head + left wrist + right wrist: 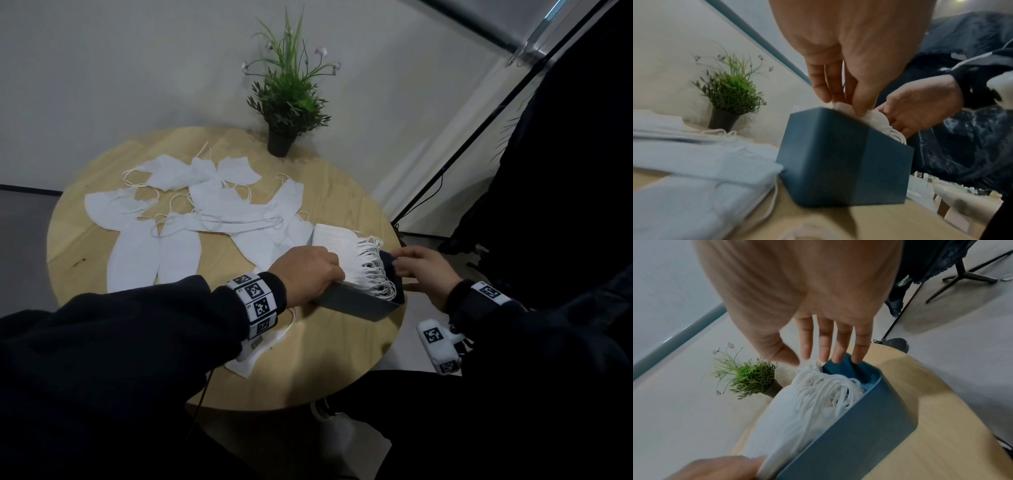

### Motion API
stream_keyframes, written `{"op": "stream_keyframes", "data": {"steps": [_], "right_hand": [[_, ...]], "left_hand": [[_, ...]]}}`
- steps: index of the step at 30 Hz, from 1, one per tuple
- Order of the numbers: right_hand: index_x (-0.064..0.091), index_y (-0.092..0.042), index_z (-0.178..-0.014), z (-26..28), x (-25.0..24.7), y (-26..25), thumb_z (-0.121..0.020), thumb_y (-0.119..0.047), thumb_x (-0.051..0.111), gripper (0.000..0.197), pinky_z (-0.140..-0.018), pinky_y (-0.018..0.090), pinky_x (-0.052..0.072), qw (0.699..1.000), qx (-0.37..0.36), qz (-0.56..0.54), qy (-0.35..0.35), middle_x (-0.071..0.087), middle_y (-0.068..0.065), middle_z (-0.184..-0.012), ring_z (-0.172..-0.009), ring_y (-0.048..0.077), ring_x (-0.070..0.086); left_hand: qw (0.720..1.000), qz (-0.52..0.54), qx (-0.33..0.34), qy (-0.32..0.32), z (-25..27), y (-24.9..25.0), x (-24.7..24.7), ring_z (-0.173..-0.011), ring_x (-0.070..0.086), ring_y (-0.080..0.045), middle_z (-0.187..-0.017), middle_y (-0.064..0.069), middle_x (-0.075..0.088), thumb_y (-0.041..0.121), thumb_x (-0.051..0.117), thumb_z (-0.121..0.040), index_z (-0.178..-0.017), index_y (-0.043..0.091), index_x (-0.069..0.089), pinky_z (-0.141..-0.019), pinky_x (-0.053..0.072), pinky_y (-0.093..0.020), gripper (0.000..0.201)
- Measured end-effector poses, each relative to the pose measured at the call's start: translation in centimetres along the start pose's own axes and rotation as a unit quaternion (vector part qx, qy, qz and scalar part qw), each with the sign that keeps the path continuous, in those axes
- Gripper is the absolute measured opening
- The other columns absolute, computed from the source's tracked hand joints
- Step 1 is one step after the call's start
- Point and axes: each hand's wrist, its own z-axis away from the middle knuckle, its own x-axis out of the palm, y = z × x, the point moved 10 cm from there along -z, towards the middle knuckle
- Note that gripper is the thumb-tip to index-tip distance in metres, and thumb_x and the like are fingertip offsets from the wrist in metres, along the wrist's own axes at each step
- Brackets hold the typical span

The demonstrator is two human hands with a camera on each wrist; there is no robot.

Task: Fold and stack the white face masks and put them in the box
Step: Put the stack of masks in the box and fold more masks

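Observation:
A blue-grey box (356, 301) stands near the right edge of the round wooden table (78, 263). A stack of folded white masks (337, 245) sits upright in it, ear loops bunched toward the right end. My left hand (308, 274) grips the near end of the stack at the box's rim; the left wrist view shows its fingers (849, 97) pinching the mask tops above the box (838, 154). My right hand (421, 270) is open, its straight fingertips (840, 353) touching the box's far end wall beside the loops (824, 391). Several unfolded masks (191, 222) lie spread across the table.
A potted plant (284, 113) stands at the back of the table against the wall. One more mask (260, 356) lies under my left wrist near the front edge. A black stand pole (479, 137) and dark hanging cloth are to the right, past the table edge.

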Motion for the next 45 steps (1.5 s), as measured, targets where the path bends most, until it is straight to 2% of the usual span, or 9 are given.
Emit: {"op": "stream_keyframes", "data": {"steps": [4, 8, 13, 17, 20, 27, 35, 41, 45], "right_hand": [[0.058, -0.004, -0.093, -0.5, 1.3, 0.9, -0.096, -0.006, 0.060, 0.005, -0.064, 0.032, 0.043, 0.996, 0.055, -0.060, 0.037, 0.051, 0.018, -0.090, -0.073, 0.025, 0.052], [0.069, 0.000, -0.104, -1.5, 3.8, 1.4, -0.097, -0.043, 0.069, 0.044, -0.066, 0.029, 0.055, 0.994, 0.097, -0.044, -0.027, 0.074, 0.007, -0.080, -0.070, 0.020, 0.070], [0.062, -0.007, -0.137, -1.8, 7.0, 1.5, -0.102, -0.055, 0.055, 0.059, -0.111, 0.044, 0.048, 0.989, 0.122, -0.014, -0.086, 0.070, 0.015, -0.130, -0.121, 0.033, 0.066], [0.068, -0.013, -0.122, -0.7, 8.8, 1.8, -0.098, -0.060, 0.058, 0.054, -0.098, 0.040, 0.055, 0.978, 0.155, -0.051, -0.129, 0.077, 0.013, -0.116, -0.104, 0.029, 0.073], [0.070, -0.013, -0.119, -0.7, 9.0, 2.1, -0.096, -0.062, 0.061, 0.055, -0.084, 0.036, 0.058, 0.976, 0.160, -0.057, -0.138, 0.079, 0.012, -0.109, -0.095, 0.028, 0.076], [0.064, -0.011, -0.134, -0.8, 9.8, 2.9, -0.097, -0.062, 0.058, 0.063, -0.114, 0.049, 0.046, 0.965, 0.177, -0.092, -0.170, 0.074, 0.016, -0.125, -0.119, 0.035, 0.069], [0.068, -0.010, -0.127, -0.8, 9.2, 2.9, -0.099, -0.058, 0.058, 0.056, -0.106, 0.043, 0.052, 0.969, 0.165, -0.097, -0.157, 0.077, 0.013, -0.116, -0.111, 0.032, 0.071], [0.066, -0.009, -0.126, -0.7, 10.0, 2.6, -0.102, -0.057, 0.053, 0.055, -0.073, 0.032, 0.058, 0.971, 0.161, -0.097, -0.147, 0.078, 0.014, -0.103, -0.085, 0.026, 0.074], [0.065, -0.009, -0.131, -0.9, 10.4, 2.6, -0.101, -0.057, 0.054, 0.057, -0.081, 0.035, 0.059, 0.967, 0.159, -0.126, -0.156, 0.079, 0.013, -0.109, -0.091, 0.027, 0.076]], "left_hand": [[0.998, 0.032, -0.037, -0.042, 0.0, -0.5, -0.1, -0.098, 0.065, -0.028, -0.105, -0.001, 0.072, 0.015, 0.063, -0.095, -0.108, 0.023, 0.080, -0.073, 0.055, -0.042, 0.023], [0.966, 0.166, -0.196, -0.038, 0.8, -4.7, -1.5, -0.099, 0.067, -0.011, -0.104, 0.011, 0.075, 0.025, 0.072, -0.093, -0.102, 0.027, 0.082, -0.091, 0.053, -0.035, 0.013], [0.824, 0.400, -0.400, 0.038, 4.0, -8.8, -0.7, -0.069, 0.075, -0.023, -0.074, 0.003, 0.075, -0.001, 0.084, -0.075, -0.081, 0.016, 0.078, -0.071, 0.064, -0.033, 0.018], [0.677, 0.558, -0.478, 0.048, 5.9, -9.3, 2.3, -0.069, 0.070, -0.022, -0.083, -0.012, 0.068, -0.004, 0.075, -0.087, -0.091, 0.001, 0.069, -0.064, 0.063, -0.035, 0.008], [0.617, 0.611, -0.494, 0.041, 6.1, -8.5, 3.4, -0.060, 0.064, -0.016, -0.079, -0.012, 0.061, 0.011, 0.072, -0.096, -0.096, -0.001, 0.066, -0.063, 0.064, -0.036, 0.013], [0.626, 0.609, -0.486, 0.016, 6.2, -8.2, 4.6, -0.062, 0.059, -0.012, -0.076, -0.008, 0.060, 0.016, 0.082, -0.088, -0.094, 0.005, 0.064, -0.069, 0.066, -0.037, 0.023], [0.649, 0.596, -0.473, 0.012, 6.3, -8.3, 4.3, -0.061, 0.065, -0.015, -0.072, -0.011, 0.063, 0.004, 0.076, -0.092, -0.097, 0.002, 0.063, -0.069, 0.066, -0.038, 0.014], [0.655, 0.596, -0.463, 0.036, 6.2, -8.1, 3.9, -0.064, 0.066, -0.016, -0.081, -0.011, 0.063, 0.026, 0.075, -0.095, -0.099, 0.002, 0.063, -0.074, 0.066, -0.041, 0.027], [0.651, 0.598, -0.466, 0.043, 6.3, -8.1, 4.0, -0.061, 0.063, -0.016, -0.081, -0.012, 0.061, 0.022, 0.070, -0.099, -0.096, 0.002, 0.062, -0.072, 0.066, -0.041, 0.022]]}}
